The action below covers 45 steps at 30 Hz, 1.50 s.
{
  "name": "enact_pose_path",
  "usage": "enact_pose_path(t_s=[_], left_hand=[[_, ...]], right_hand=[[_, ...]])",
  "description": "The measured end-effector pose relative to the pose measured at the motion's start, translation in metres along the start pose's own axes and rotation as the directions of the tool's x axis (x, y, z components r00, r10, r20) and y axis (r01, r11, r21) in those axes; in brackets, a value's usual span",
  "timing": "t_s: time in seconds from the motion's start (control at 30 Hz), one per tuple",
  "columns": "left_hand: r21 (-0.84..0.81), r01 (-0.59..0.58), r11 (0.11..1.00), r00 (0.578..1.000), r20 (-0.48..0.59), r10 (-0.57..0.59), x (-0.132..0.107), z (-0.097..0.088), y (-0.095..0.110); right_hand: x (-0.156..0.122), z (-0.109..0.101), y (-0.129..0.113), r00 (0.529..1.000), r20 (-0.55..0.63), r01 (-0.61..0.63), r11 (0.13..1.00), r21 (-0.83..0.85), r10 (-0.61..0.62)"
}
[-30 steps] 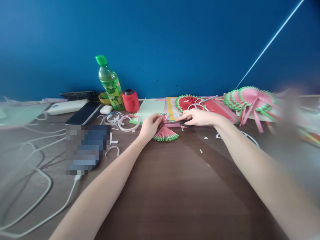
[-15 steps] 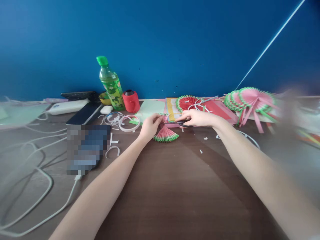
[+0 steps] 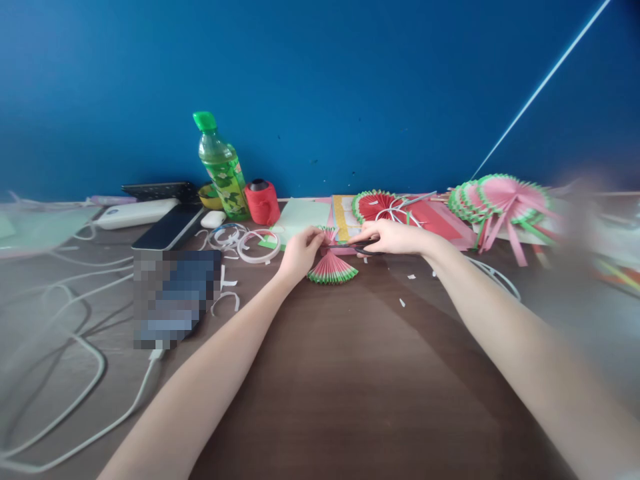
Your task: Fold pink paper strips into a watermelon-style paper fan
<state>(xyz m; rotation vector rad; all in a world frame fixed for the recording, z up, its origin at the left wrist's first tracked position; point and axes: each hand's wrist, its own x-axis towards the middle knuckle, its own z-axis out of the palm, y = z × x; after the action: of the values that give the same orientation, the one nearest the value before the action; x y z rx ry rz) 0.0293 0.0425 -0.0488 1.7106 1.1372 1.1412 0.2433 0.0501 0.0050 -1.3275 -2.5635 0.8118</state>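
Note:
A pleated pink paper fan with a green rim (image 3: 331, 268) lies on the brown table (image 3: 350, 373), pinched in the middle. My left hand (image 3: 299, 252) is closed on its left side at the pinch. My right hand (image 3: 393, 236) is closed on dark-handled scissors (image 3: 356, 247), whose blades point left at the fan's middle. Small white paper scraps (image 3: 403, 302) lie to the right of the fan.
Along the blue wall stand a green bottle (image 3: 220, 167), a red thread spool (image 3: 262, 202) and tape rings (image 3: 246, 243). Finished watermelon fans (image 3: 500, 200) pile at the right. A phone (image 3: 173, 297) and white cables (image 3: 75, 393) lie at the left.
My right hand with the scissors has shifted slightly left toward the fan's middle. The left hand and the fan have stayed in place.

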Motion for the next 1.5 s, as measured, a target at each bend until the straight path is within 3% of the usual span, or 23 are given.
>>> enact_pose_path(t_s=[0.67,0.97,1.2,1.5], left_hand=[[0.009,0.009,1.000,1.000,0.003,-0.009,-0.001,0.000,0.003],[-0.009,0.027,1.000,1.000,0.008,-0.027,-0.001,0.000,0.003],[-0.003,0.027,1.000,1.000,0.002,-0.027,-0.002,0.000,0.004],[0.026,0.036,0.999,0.999,-0.017,-0.035,-0.003,0.000,0.009]], right_hand=[[-0.001,-0.001,-0.003,1.000,0.003,-0.007,1.000,-0.002,0.007],[0.002,0.005,0.004,1.000,-0.021,0.009,0.995,0.102,-0.007],[0.001,0.003,0.004,0.999,-0.036,0.021,1.000,0.004,-0.021],[-0.002,0.003,-0.013,1.000,-0.008,-0.028,0.999,0.025,0.028]])
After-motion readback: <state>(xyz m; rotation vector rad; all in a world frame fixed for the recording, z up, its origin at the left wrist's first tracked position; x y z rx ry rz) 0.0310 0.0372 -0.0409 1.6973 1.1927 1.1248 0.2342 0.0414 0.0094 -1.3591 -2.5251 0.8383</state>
